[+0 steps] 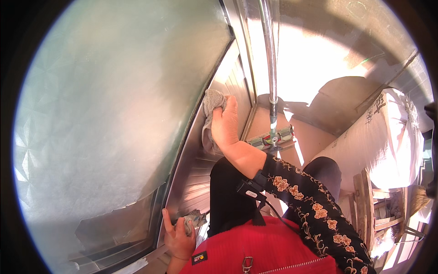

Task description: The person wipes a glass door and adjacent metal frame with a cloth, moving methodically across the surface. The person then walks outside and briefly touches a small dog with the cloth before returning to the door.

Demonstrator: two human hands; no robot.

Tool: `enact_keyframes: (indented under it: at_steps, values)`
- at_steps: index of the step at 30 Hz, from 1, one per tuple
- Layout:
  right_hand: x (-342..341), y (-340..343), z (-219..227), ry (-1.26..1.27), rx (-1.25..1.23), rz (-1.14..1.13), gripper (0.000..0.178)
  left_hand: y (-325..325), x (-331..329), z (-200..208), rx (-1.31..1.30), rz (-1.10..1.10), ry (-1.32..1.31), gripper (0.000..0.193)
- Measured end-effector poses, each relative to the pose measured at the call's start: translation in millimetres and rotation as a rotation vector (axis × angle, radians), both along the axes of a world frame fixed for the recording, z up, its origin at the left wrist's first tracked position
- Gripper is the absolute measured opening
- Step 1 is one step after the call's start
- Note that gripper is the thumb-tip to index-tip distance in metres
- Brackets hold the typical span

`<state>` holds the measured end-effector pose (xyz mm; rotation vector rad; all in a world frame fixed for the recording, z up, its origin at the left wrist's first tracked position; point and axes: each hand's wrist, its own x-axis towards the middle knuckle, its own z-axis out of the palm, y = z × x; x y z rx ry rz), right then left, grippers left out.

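My right hand (227, 128) is closed on a grey cloth (213, 101) and presses it against the metal frame (182, 176) beside a large frosted glass pane (100, 118). Part of the cloth hangs below the fingers along the frame. Lower down, near the bottom of the view, my left hand (179, 242) has its index finger stretched out along the frame's edge. Its other fingers curl around a crumpled, pale patterned rag (195, 219). A black sleeve with embroidered flowers (319, 205) covers my right arm.
A shiny metal pole (269, 55) rises from a flat green-and-white mop head (273, 137) just right of my right hand. A bulky white sack (378, 137) lies to the right. Below it stands a wooden stool-like frame (365, 205), with broom bristles (419, 200) at the far right.
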<state>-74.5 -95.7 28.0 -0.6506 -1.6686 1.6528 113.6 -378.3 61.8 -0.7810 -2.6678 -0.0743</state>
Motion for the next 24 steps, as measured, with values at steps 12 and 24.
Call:
enact_keyframes:
  at_steps: [12, 24]
  values:
    - [-60.1, 101.0, 7.7, -0.115, 0.066, -0.071, 0.049, -1.0, 5.2, -0.7, -0.045, 0.092, -0.063, 0.019]
    - [-109.0, 173.7, -17.6, -0.033, -0.158, 0.007, 0.042, -12.3, 8.4, -7.4, -0.087, 0.131, -0.196, 0.019]
